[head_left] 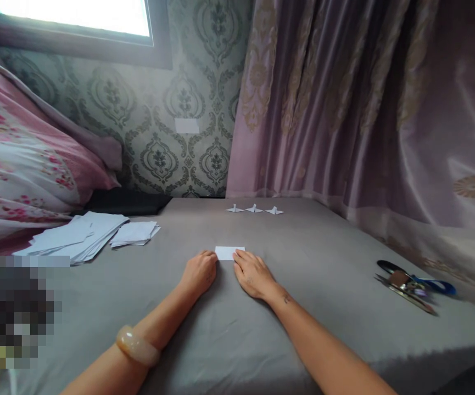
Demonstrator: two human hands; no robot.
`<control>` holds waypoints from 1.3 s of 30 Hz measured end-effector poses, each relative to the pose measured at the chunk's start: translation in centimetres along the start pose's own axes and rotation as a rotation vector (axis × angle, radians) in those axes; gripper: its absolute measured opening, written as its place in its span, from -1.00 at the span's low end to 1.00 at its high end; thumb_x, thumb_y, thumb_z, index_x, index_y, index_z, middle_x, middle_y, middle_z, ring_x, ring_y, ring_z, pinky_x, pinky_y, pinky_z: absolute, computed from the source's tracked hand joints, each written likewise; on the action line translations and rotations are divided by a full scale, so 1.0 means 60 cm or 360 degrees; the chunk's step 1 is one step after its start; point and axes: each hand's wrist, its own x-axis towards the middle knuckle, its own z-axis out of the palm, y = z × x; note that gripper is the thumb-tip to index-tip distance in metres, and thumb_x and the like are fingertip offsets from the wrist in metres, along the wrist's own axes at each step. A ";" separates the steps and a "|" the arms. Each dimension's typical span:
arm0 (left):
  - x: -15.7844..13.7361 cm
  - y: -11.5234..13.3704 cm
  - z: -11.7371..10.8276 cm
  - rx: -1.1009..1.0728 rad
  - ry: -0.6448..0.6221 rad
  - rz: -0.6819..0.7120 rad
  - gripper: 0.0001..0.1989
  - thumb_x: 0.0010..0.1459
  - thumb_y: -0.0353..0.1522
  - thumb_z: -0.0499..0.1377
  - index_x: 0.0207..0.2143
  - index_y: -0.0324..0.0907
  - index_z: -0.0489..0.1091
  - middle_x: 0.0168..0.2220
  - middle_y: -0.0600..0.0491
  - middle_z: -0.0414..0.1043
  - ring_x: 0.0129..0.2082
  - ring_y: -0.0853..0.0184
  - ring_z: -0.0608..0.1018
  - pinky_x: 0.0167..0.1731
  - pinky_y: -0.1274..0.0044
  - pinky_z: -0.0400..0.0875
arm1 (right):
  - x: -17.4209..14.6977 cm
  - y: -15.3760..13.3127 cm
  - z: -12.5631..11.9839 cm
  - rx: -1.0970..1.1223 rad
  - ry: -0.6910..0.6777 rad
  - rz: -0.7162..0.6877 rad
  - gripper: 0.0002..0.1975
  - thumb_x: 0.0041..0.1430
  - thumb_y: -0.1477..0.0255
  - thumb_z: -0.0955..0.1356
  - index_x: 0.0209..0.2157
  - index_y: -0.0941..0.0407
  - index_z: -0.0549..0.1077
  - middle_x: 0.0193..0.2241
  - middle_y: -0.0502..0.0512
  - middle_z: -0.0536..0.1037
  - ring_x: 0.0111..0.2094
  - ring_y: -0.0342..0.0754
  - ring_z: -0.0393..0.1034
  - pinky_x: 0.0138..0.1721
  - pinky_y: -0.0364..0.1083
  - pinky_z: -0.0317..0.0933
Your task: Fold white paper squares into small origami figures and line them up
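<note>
1. Pressing a small white folded paper [229,253] flat on the grey bed [303,263], the left hand [199,272] and right hand [252,273] meet at its near edge, fingers together and palm-down.
2. Judged risk: the soft bedding may let the paper slide, skewing a crease.
3. Beyond the paper, 3 folded paper cranes [254,209]; left of it, loose sheets [84,235]; right, scissors [416,282].
4. Fingertips hide the paper's near edge.
</note>
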 end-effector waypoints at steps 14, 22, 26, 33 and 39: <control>0.002 -0.009 0.009 -0.0048 0.0113 0.0003 -0.69 0.17 -0.53 -0.06 -0.30 -0.19 0.48 -0.24 -0.07 0.53 -0.14 0.27 0.53 -0.11 0.48 0.38 | 0.002 0.002 0.003 -0.0008 -0.0026 0.0016 -0.55 0.30 0.38 0.10 0.15 0.16 0.30 0.20 0.20 0.27 0.22 0.03 0.09 0.19 0.03 -0.05; 0.000 -0.014 0.010 -0.0064 0.0167 0.0039 -0.71 0.15 -0.53 -0.04 -0.29 -0.20 0.48 -0.22 -0.08 0.53 -0.15 0.26 0.54 -0.11 0.48 0.38 | 0.004 0.003 0.006 -0.0006 -0.0018 -0.0004 -0.54 0.30 0.38 0.09 0.15 0.19 0.30 0.20 0.22 0.27 0.21 0.06 0.09 0.17 0.04 -0.04; 0.002 -0.014 0.010 -0.0065 0.0167 0.0040 -0.70 0.13 -0.54 -0.04 -0.32 -0.21 0.48 -0.23 -0.08 0.53 -0.15 0.26 0.54 -0.11 0.49 0.39 | 0.004 0.003 0.004 -0.0024 -0.0042 0.0005 -0.55 0.30 0.38 0.10 0.15 0.17 0.30 0.20 0.20 0.27 0.21 0.05 0.10 0.17 0.03 -0.04; 0.002 -0.018 0.013 -0.0085 0.0153 0.0023 -0.70 0.13 -0.52 -0.04 -0.27 -0.21 0.48 -0.20 -0.07 0.53 -0.13 0.26 0.52 -0.08 0.49 0.37 | 0.007 0.002 0.003 -0.0021 -0.0114 0.0034 -0.54 0.31 0.38 0.09 0.17 0.18 0.26 0.22 0.19 0.23 0.23 0.05 0.04 0.18 0.02 -0.09; 0.002 -0.018 0.014 -0.0096 0.0146 -0.0002 -0.71 0.10 -0.53 -0.02 -0.28 -0.21 0.48 -0.21 -0.07 0.52 -0.16 0.24 0.52 -0.12 0.48 0.39 | 0.010 0.003 -0.003 -0.0046 -0.0164 0.0020 -0.54 0.30 0.39 0.10 0.18 0.18 0.26 0.23 0.18 0.22 0.21 0.06 0.06 0.18 0.02 -0.08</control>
